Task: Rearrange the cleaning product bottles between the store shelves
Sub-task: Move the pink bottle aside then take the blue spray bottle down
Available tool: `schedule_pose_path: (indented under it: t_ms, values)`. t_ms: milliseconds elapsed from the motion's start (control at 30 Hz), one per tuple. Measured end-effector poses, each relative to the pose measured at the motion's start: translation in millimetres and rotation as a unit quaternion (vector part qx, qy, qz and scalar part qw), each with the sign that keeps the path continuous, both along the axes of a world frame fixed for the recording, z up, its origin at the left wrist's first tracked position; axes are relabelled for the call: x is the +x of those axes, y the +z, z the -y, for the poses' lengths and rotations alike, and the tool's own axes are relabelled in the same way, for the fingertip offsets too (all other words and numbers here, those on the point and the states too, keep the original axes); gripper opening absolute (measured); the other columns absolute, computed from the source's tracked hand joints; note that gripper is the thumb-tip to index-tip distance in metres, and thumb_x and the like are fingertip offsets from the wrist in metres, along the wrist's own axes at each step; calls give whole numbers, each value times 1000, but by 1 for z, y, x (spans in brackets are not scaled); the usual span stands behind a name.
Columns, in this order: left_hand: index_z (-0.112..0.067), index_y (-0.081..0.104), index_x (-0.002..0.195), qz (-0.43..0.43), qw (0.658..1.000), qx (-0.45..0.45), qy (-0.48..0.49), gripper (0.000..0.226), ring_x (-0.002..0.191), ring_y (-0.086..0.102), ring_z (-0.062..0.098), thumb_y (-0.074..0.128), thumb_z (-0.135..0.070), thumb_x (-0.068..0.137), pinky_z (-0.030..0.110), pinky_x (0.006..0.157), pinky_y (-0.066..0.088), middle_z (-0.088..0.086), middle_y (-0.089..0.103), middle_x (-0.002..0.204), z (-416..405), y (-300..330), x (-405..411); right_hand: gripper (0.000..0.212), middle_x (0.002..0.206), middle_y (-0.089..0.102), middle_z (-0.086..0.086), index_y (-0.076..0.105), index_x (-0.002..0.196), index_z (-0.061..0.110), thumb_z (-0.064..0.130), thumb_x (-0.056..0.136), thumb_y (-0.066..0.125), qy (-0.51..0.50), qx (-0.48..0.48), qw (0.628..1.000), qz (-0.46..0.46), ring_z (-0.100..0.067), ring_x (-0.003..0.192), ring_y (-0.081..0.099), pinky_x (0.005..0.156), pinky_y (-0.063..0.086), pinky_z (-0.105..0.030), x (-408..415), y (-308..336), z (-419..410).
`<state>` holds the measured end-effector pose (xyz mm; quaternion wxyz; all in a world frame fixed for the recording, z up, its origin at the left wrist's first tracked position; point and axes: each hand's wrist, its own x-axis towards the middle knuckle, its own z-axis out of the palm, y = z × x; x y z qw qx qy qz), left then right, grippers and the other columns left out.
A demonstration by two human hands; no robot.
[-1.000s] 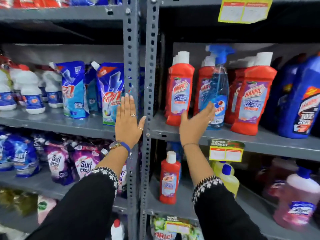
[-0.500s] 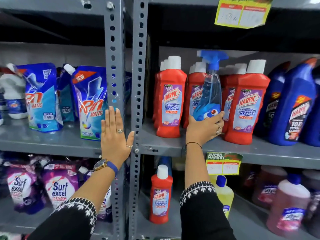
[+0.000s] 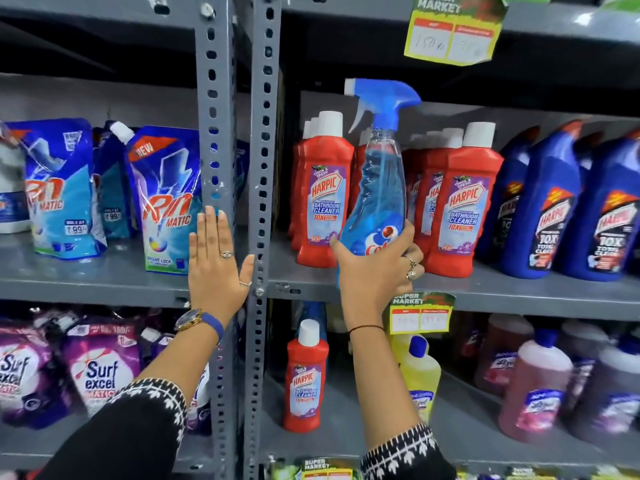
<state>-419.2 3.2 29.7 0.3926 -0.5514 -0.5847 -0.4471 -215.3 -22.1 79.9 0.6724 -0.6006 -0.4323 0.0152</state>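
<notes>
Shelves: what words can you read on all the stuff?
"HARPIC BATHROOM CLEANER 10X": red white-capped bottles.
"HARPIC 10X TOTAL": dark blue bottles.
"Rin MATIC", "NEW": blue pouches.
"Surf excel": purple pouches.
"SUPER MARKET": yellow shelf tags; prices blurred.
Blue spray bottle in right hand: name hidden.

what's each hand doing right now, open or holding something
Left hand: open, flat against the grey shelf upright, holding nothing.
Right hand: grip closed around the lower body of the blue spray bottle.
</notes>
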Motion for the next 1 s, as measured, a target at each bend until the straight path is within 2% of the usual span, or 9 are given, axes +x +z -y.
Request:
schedule_pose_path:
  t_ms: [233,367,567,767,900,1000]
  values:
    - [0,2,147,2,1000,-5,-4,73,142,-3,25,31,-43,96,37,116,-3,22,10,154,2,1,0,110,131,40,-11,29,135,20,49,44,84,39,-28,999,-22,-25,119,28,95,31,-51,0,-57,39]
    - [0,3,147,-1,1000,-6,-2,72,142,-2,27,32,-42,96,36,116,-5,23,9,154,2,0,0,113,132,40,-12,29,136,16,46,43,85,55,-64,996,-43,-32,122,32,100,29,-50,2,-103,46]
    - [0,6,147,-7,1000,8,5,71,141,6,34,35,-42,98,37,116,-3,25,12,153,1,-1,0,111,133,38,-14,30,135,11,38,45,88,76,-91,992,-38,-32,127,30,105,28,-48,10,-187,44]
    - [2,11,146,-14,999,22,34,68,140,12,36,32,-43,99,46,116,11,27,17,151,-1,0,0,111,133,38,-16,28,134,14,42,45,88,89,-160,983,-30,-39,125,34,105,30,-58,17,-259,25]
    - [5,18,144,-13,998,34,44,68,138,18,38,39,-40,96,46,115,13,27,22,149,-1,0,1,110,134,35,-21,28,134,11,35,47,90,77,-184,979,-35,-34,124,26,106,26,-54,24,-293,8]
    - [8,24,141,-9,998,43,38,67,136,23,41,41,-37,96,47,113,14,30,27,146,-1,2,2,111,131,38,-24,29,135,2,30,47,91,67,-179,981,-44,-28,117,27,103,27,-43,27,-309,-10]
